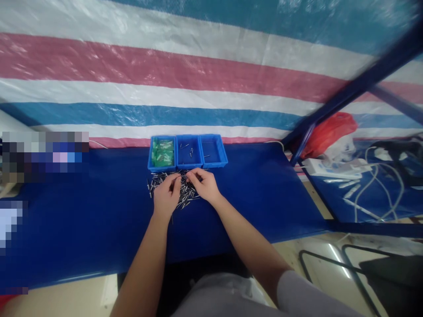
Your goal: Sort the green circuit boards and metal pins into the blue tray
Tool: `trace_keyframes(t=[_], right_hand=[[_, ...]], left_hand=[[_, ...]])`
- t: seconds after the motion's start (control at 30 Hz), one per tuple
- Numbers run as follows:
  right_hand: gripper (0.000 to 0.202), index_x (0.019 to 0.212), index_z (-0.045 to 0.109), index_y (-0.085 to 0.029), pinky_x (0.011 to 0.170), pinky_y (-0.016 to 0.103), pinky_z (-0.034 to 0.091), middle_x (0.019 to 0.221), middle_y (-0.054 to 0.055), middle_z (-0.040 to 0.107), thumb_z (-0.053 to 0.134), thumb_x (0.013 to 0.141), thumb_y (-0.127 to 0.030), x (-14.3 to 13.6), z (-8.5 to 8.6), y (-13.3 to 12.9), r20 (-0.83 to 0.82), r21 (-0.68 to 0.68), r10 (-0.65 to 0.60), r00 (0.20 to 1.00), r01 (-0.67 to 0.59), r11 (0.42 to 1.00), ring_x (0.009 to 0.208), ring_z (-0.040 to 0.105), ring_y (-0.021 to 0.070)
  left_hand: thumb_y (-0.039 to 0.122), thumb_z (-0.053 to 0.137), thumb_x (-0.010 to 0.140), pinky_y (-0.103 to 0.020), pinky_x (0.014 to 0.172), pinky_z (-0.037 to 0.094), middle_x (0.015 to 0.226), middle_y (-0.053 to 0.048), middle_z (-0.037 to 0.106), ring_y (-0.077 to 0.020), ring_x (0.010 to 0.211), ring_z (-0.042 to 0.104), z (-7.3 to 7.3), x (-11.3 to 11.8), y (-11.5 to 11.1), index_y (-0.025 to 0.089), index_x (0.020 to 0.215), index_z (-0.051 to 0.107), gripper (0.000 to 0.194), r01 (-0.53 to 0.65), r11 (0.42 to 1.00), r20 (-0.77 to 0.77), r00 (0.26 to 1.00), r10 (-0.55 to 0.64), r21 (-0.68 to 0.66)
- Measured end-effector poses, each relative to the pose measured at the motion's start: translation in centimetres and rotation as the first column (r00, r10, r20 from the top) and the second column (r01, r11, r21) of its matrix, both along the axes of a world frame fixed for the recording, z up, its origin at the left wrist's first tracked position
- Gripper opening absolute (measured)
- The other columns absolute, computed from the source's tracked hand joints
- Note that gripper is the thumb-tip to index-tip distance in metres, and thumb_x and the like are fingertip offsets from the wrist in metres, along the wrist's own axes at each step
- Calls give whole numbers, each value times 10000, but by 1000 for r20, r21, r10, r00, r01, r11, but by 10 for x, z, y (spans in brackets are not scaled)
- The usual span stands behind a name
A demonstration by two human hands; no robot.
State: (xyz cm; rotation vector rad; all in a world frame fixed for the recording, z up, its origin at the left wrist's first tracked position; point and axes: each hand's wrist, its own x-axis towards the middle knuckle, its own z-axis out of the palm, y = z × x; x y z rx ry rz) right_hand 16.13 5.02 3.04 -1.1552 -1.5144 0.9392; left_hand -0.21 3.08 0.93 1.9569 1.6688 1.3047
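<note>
A loose pile of thin black and silver metal pins (185, 198) lies on the blue table, under and between my hands. My left hand (166, 194) is over the left side of the pile, its thumb and fingers pinched together. Close by on the right, my right hand (204, 184) also has its fingertips closed in a pinch. What sits in either pinch is too small and blurred to name. Just beyond the fingers stand three joined blue bins: the left bin (150, 158) holds green-looking packets, while the middle bin (194, 160) and right bin (216, 154) hold a few thin pieces.
A striped plastic sheet (198, 70) hangs behind the blue table (99, 211). To the right are a dark blue metal frame (343, 99), a red plastic bag (330, 132) and white cables (373, 185). A black-framed chair (350, 264) stands at lower right. The far left is pixelated.
</note>
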Motion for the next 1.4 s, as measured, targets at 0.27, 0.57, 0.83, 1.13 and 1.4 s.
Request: trace_keyframes(t=[0.27,0.57,0.83,1.13,1.4], right_hand=[[267,936,730,-201,655,276,531,760,33,738,621,907,-443,-2,-5,1,-29,12,5,1000,-5,1000,680,676,158],[222,943,750,-206,620,274,510,794,36,732,687,859,-402,0,1,-1,21,47,-24,999,23,999,656,636,146],[207,970,766,-221,631,279,525,797,38,725,708,848,-378,0,1,-1,43,77,-26,999,22,997,667,640,151],[198,997,767,-236,644,283,535,831,40,735,698,860,-361,0,-1,-1,38,96,-30,999,26,995,691,651,157],[179,974,760,-218,624,282,516,821,44,723,687,869,-344,0,-1,-1,35,122,-22,999,17,992,686,643,152]], left_hand=[[405,535,946,-246,815,531,945,-27,752,-133,801,699,0,0,-1,231,1076,699,272,-7,1000,3,1000,7,5],[403,535,944,-240,811,524,990,-28,749,-134,836,700,2,2,0,228,1058,699,266,-16,1000,-6,1000,16,8],[424,518,949,-240,766,510,814,-11,733,-133,747,687,2,1,-1,219,1038,697,286,-18,1000,3,1000,18,-19],[417,521,947,-227,706,487,802,-9,725,-127,712,669,5,2,-1,218,984,705,274,-20,999,-13,1000,19,-33],[409,513,952,-223,712,480,792,-3,719,-122,706,660,5,2,-2,220,977,703,269,-5,1000,-13,1000,5,-22]])
